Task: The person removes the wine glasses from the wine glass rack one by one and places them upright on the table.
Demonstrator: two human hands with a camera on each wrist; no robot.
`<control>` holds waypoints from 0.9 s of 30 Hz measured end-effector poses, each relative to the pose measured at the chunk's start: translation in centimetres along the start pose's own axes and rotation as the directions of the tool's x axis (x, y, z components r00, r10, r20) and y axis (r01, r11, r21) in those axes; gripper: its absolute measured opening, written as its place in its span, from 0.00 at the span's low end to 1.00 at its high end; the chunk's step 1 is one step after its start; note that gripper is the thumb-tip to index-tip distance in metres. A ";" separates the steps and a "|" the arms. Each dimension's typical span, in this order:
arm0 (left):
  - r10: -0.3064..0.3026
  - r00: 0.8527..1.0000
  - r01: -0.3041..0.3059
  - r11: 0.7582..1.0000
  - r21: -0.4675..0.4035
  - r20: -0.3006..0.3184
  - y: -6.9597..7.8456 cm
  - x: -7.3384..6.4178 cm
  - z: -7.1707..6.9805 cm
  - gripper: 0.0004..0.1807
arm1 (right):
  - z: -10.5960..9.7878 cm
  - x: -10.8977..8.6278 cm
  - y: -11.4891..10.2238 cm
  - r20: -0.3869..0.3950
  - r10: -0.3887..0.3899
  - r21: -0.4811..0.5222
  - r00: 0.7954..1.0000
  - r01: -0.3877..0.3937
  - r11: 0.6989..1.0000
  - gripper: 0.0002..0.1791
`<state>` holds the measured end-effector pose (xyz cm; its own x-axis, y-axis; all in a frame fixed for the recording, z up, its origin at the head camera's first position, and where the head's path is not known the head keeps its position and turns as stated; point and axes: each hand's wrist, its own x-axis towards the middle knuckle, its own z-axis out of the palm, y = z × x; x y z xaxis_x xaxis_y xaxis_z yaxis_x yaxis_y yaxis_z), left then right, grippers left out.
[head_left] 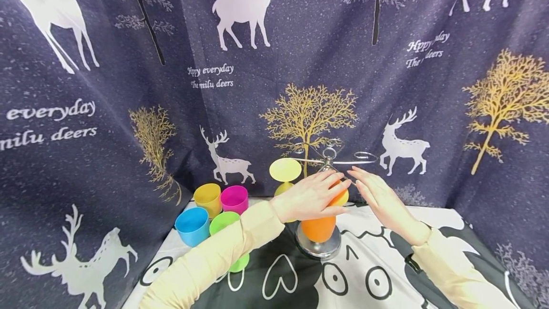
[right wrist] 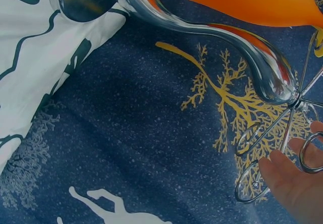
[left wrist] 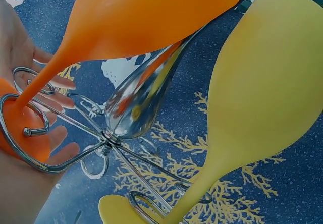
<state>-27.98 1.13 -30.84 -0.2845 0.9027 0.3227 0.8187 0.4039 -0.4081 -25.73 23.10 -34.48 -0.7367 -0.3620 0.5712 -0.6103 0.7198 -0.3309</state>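
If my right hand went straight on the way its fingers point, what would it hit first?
Probably the shiny silver metal stand, at its looped arms: in the head view, your cream-sleeved right hand points up-left toward them. Depth is unclear; it may already touch one.

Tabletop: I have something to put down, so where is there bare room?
The tablecloth is bare in front of the stand's base, between left sleeve and right sleeve, and right of the base. It is crowded at left, where cups cluster by the left sleeve, and above the base, around the orange goblet, left hand and right hand.
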 end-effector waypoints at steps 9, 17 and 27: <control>0.038 0.998 -0.037 0.999 0.028 -0.044 0.0 -0.1 0.0 0.30 | 0.0 0.0 0.0 -0.005 -0.002 -0.003 1.000 0.002 1.000 0.20; 0.058 0.995 -0.053 0.997 0.061 -0.080 0.0 -0.1 0.0 0.26 | 0.0 0.0 -0.1 -0.010 -0.006 0.001 1.000 0.006 1.000 0.19; 0.057 0.995 -0.051 0.996 0.070 -0.079 -0.1 0.1 -0.2 0.24 | 0.0 0.1 -0.2 0.000 0.009 -0.008 1.000 -0.009 1.000 0.20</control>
<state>-27.93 1.14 -30.58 -0.1971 0.9098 0.3653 0.7952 0.3663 -0.4832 -25.68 22.98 -34.34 -0.7419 -0.3558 0.5683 -0.6017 0.7273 -0.3300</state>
